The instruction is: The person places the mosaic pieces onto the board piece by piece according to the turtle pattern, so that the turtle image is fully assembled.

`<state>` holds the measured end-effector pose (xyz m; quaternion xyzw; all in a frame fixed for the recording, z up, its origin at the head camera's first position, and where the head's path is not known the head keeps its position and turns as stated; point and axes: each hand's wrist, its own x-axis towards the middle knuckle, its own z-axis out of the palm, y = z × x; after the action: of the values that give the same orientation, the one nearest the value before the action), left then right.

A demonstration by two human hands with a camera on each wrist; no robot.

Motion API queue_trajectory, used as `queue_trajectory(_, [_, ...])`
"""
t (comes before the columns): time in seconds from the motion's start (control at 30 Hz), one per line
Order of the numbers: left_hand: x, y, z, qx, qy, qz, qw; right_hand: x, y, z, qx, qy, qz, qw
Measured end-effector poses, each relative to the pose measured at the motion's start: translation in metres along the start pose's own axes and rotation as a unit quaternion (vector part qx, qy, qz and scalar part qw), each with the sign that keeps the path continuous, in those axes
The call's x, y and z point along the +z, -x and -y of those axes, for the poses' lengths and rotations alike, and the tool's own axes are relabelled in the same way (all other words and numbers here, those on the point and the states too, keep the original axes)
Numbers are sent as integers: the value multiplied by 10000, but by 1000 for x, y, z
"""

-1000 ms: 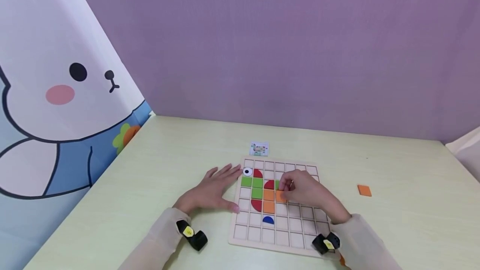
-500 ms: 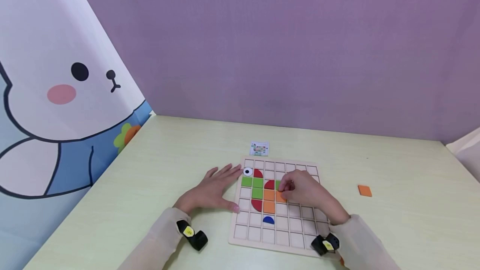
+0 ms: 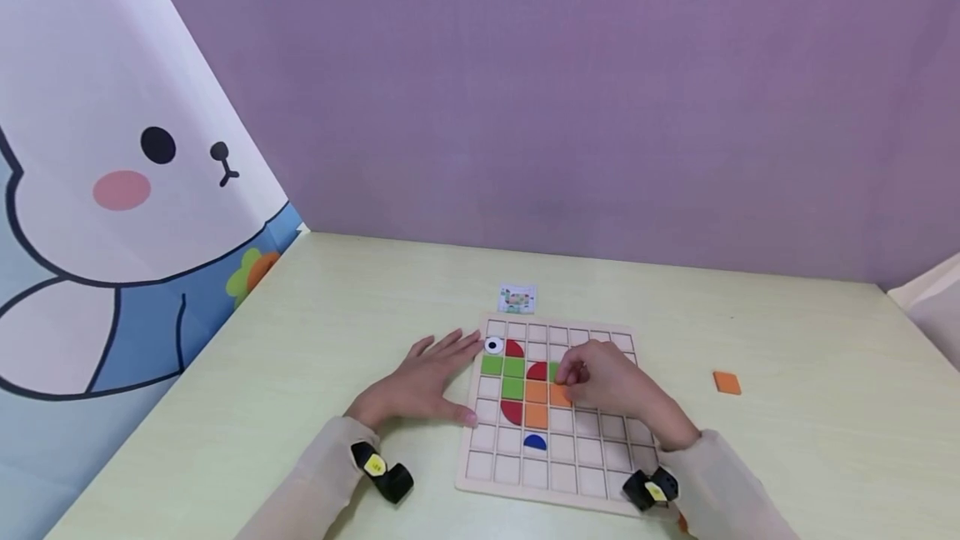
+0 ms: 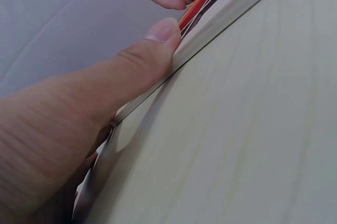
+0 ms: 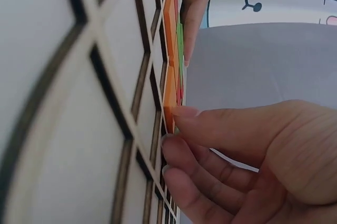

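A wooden grid board (image 3: 510, 468) lies on the table. My left hand (image 3: 420, 382) is spread at its left side, with fingertips and thumb on the edge. In the left wrist view the thumb (image 4: 150, 50) rests on the board's rim. My right hand (image 3: 611, 377) is over the board's middle, its fingers bent. Thumb and fingers pinch at an orange square tile (image 3: 559, 394) in a cell; in the right wrist view the thumb lies on the orange tile (image 5: 170, 84), its index finger mostly hidden. Green squares (image 3: 513, 388), red quarter-circles (image 3: 512, 412), an eye tile (image 3: 492, 345) and a blue half-circle (image 3: 535, 442) fill other cells.
A small printed card (image 3: 517, 298) lies just behind the board. A loose orange square (image 3: 727, 382) is on the table to the right. Part of another orange piece (image 3: 682, 522) shows by the right sleeve. A purple cloth (image 3: 570, 107) stands behind the table.
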<state>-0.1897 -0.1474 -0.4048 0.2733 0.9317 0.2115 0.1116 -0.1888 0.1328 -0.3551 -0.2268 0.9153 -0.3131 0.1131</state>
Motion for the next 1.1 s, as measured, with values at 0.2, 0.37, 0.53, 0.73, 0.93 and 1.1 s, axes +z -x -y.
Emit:
queue_trajectory(0.2, [1,1,-1,-44,48,24,10000,-1,0,0,91,-55,64,9999])
queue_trajectory(0.37, [1,1,-1,-78,88,22,9999,-6,4,0,179,-5,101,9998])
queue_trajectory(0.53, [0,0,-2,-30,65,16,10000,-12,9,-3,470,68,18,9989])
queue_trajectory(0.73, [-1,0,-2,-48,16,32,10000,-21,20,-12,653,235,-61,9976])
queue_trajectory(0.93, [0,-1,-1,-101,75,29,9999,-33,34,-24,617,332,-62,9975])
queue_trajectory(1.1, [1,-2,-1,-95,75,36,9999,-43,49,-37,396,432,-91,9982])
